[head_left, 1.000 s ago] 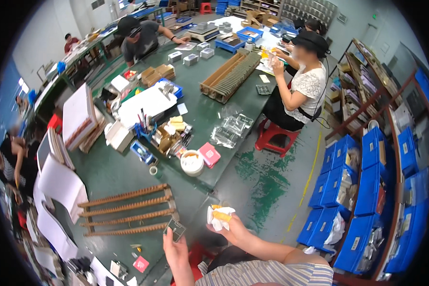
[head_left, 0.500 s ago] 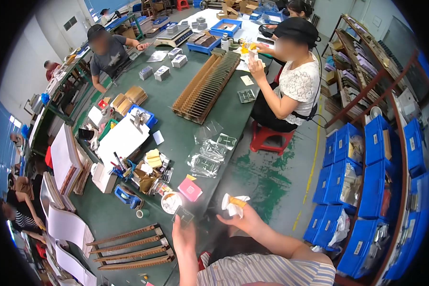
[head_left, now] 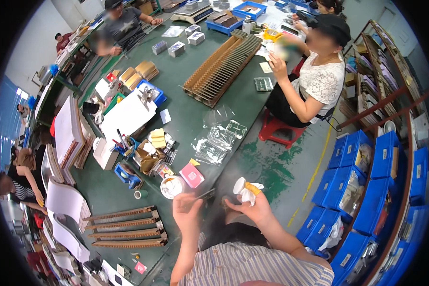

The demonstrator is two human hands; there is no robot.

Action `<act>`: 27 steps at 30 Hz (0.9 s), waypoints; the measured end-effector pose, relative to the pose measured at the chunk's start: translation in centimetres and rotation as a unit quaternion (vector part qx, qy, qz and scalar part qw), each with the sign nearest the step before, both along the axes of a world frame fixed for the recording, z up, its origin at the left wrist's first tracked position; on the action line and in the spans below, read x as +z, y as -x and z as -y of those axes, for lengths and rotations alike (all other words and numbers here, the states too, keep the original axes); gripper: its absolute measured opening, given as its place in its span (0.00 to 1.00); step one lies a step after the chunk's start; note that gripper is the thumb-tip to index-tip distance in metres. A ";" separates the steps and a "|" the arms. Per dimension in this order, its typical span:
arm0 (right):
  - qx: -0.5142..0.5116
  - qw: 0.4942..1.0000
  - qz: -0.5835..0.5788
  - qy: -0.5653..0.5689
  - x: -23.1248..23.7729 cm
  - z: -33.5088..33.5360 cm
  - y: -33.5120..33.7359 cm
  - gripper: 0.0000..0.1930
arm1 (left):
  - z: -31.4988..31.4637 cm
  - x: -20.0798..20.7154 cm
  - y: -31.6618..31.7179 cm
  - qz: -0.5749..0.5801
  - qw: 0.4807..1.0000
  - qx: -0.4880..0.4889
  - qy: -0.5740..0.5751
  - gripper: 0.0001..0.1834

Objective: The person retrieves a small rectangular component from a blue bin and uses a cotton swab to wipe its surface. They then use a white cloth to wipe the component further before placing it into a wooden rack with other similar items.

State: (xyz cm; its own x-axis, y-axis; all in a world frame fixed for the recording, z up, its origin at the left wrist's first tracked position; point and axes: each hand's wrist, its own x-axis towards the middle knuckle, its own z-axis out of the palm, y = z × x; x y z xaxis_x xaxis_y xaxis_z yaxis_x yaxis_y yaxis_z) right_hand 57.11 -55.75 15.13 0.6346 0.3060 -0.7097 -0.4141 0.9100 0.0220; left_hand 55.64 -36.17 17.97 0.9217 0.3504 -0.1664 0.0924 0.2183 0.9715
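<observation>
Over the near table edge, my left hand pinches a small dark flat plate, seen nearly edge-on. My right hand, to the right of it, is closed on a crumpled white cloth. Yellow covering shows on the fingers there, and a rounded white end of the cloth points up toward the left. The cloth and the plate are apart. A white tub with whitish content stands just beyond my left hand, beside a pink pad.
Clear-wrapped plates lie along the table's right edge. Beyond stands a long slotted brown rack; wooden slotted strips lie at left. A co-worker sits on a red stool. Blue bins line the right.
The plate in my left hand has tilted from face-on to nearly edge-on and moved right and up. My right hand has shifted slightly right, and the white cloth's rounded end now shows. The view has shifted.
</observation>
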 end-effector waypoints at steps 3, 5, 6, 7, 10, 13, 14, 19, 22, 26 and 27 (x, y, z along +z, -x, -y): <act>0.019 0.999 0.031 -0.013 0.3 -0.6 -0.2 0.05 | -0.9 -0.5 0.6 0.081 0.961 -0.035 -0.261 0.16; 0.038 0.997 0.052 -0.034 -0.1 -1.0 0.0 0.06 | -1.4 0.4 0.9 0.127 0.930 -0.065 -0.337 0.12; 0.051 0.997 0.052 -0.033 -0.4 -1.1 0.1 0.06 | -1.8 0.6 1.1 0.139 0.921 -0.074 -0.356 0.12; 0.065 0.996 0.053 -0.032 -0.8 -1.2 0.2 0.07 | -2.2 0.8 1.4 0.151 0.911 -0.082 -0.374 0.12; 0.112 0.989 0.085 -0.040 -1.7 -2.1 1.1 0.09 | -3.7 0.9 3.0 0.163 0.897 -0.090 -0.401 0.11; 0.145 0.988 0.044 0.012 0.6 -4.3 0.7 0.06 | -5.0 1.0 4.6 0.190 0.879 -0.091 -0.429 0.08; 0.154 0.987 0.042 0.022 1.3 -5.0 0.5 0.07 | -5.6 0.9 5.1 0.197 0.875 -0.082 -0.435 0.08; 0.192 0.974 0.112 -0.043 0.7 -7.7 1.6 0.11 | -8.3 -0.3 9.8 0.198 0.880 -0.027 -0.431 0.09; 0.243 0.962 0.124 -0.013 2.4 -10.8 2.0 0.11 | -9.9 -1.5 12.9 0.189 0.879 0.021 -0.438 0.11; 0.295 0.947 0.125 -0.029 3.7 -14.4 3.6 0.11 | -11.8 -2.1 16.7 0.180 0.870 0.101 -0.448 0.13; 0.308 0.943 0.121 -0.024 4.0 -15.2 4.2 0.11 | -12.1 -2.1 17.7 0.174 0.867 0.122 -0.451 0.14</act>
State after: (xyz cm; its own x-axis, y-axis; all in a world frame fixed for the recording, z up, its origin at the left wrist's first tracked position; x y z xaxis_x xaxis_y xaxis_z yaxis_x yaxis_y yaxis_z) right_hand 52.95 -40.51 19.08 0.4673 0.6982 -0.5423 -0.8624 0.4951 -0.1057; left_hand 37.91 -24.04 15.90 0.7416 0.3842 0.5499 -0.1824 -0.6733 0.7165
